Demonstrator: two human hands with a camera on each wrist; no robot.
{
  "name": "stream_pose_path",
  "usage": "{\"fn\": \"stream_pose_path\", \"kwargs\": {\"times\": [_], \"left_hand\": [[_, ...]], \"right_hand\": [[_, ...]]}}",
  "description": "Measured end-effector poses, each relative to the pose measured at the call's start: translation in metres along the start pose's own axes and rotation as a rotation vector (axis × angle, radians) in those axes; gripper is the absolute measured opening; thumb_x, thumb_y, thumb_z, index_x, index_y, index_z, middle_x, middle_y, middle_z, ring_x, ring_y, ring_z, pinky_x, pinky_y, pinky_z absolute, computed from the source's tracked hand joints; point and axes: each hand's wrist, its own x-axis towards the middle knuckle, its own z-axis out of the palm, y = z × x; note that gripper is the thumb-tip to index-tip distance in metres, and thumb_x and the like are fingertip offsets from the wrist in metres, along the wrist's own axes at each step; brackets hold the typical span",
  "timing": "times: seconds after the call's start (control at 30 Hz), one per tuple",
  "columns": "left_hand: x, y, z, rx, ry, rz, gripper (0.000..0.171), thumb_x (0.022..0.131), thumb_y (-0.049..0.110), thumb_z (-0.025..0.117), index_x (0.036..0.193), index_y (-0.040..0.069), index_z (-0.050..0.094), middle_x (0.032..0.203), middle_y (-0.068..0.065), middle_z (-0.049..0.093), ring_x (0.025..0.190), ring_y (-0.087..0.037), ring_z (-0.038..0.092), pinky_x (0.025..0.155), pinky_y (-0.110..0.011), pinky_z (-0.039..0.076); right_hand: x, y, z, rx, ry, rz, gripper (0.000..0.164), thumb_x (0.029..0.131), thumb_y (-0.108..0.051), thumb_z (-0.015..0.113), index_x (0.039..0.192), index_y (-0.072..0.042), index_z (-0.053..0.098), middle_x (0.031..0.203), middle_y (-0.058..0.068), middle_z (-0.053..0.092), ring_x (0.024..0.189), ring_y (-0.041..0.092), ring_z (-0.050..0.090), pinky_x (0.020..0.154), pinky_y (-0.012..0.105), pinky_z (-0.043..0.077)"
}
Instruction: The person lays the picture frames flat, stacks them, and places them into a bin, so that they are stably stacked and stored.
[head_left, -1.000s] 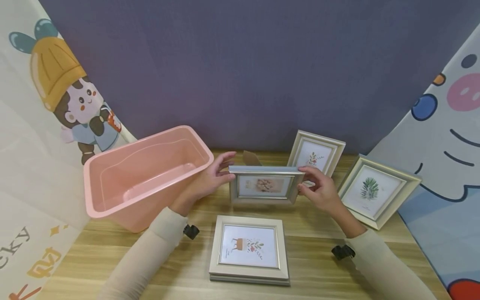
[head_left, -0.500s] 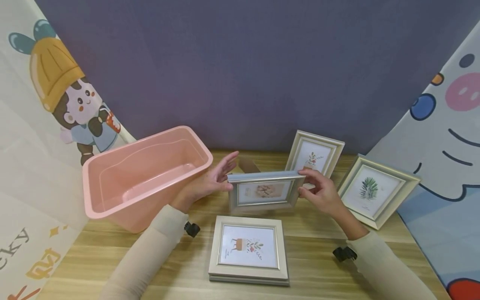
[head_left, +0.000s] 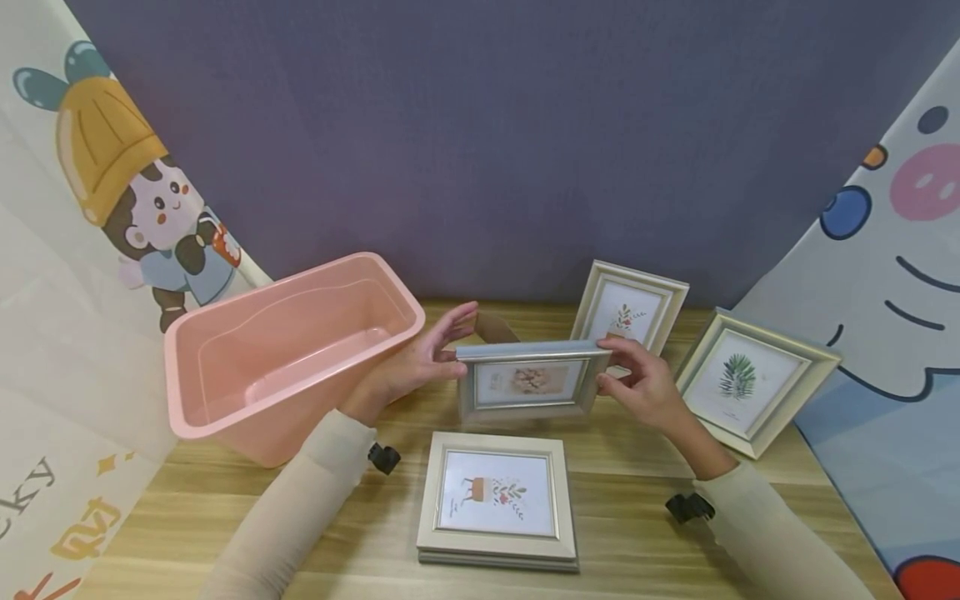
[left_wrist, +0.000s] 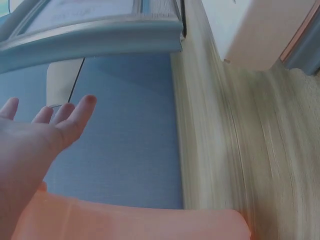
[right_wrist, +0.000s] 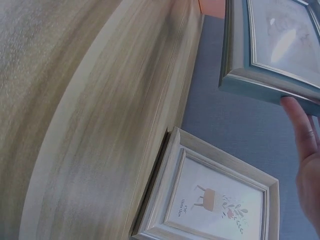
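My right hand [head_left: 643,377] pinches the right edge of a silvery picture frame [head_left: 528,417], which stands sideways and shows a brown flower print. In the right wrist view one fingertip presses on the side of this picture frame [right_wrist: 240,75]. At its left end is my left hand [head_left: 420,358], fingers spread and fairly straight, the thumb tip close to the corner. Whether that thumb touches cannot be made out. The left wrist view has the left hand [left_wrist: 30,145] below the frame's edge [left_wrist: 100,42]. A brown stand flap [head_left: 495,327] sticks out behind the held frame.
A pink plastic bin [head_left: 247,437] stands at the left, beside my left forearm. Stacked picture frames [head_left: 497,546] lie in front. Behind and right stand a deer-and-flower frame [head_left: 671,321] and a leaf-print frame [head_left: 806,375]. A dark blue cloth panel [head_left: 480,150] closes the back.
The held picture frame has come slightly nearer, its left end dipping and then levelling. My left fingers have loosened from its left edge. The right hand keeps its grip.
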Motion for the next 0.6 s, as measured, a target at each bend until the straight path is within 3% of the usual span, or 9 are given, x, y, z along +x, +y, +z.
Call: {"fn": "stream_pose_path", "kwargs": {"times": [0.23,0.4,0.6], "left_hand": [[0.002,0.003,0.005,0.118,0.130,-0.006,0.076,0.098,0.009,0.067,0.161,0.015,0.026,0.165,-0.011,0.031,0.149,-0.036,0.036,0.119,-0.056,0.036],[0.000,0.007,0.010,0.182,0.199,0.011,0.068,0.097,0.007,0.067,0.157,0.012,0.035,0.158,-0.018,0.037,0.140,-0.040,0.044,0.114,-0.058,0.042],[-0.002,0.010,0.016,0.233,0.266,0.028,0.060,0.095,0.007,0.070,0.150,0.010,0.045,0.148,-0.019,0.045,0.128,-0.036,0.051,0.104,-0.051,0.051]], "right_hand": [[0.000,0.002,-0.003,-0.044,0.007,0.013,0.057,0.076,0.035,0.059,0.129,0.016,0.052,0.132,-0.012,0.061,0.099,0.000,0.070,0.059,0.027,0.061],[-0.001,0.002,-0.003,-0.060,0.013,0.021,0.057,0.076,0.035,0.060,0.129,0.015,0.053,0.129,-0.011,0.063,0.097,0.001,0.070,0.058,0.030,0.062],[-0.001,0.002,-0.003,-0.054,0.013,0.022,0.057,0.075,0.035,0.059,0.129,0.016,0.052,0.128,-0.011,0.063,0.097,0.001,0.070,0.059,0.029,0.062]]}}
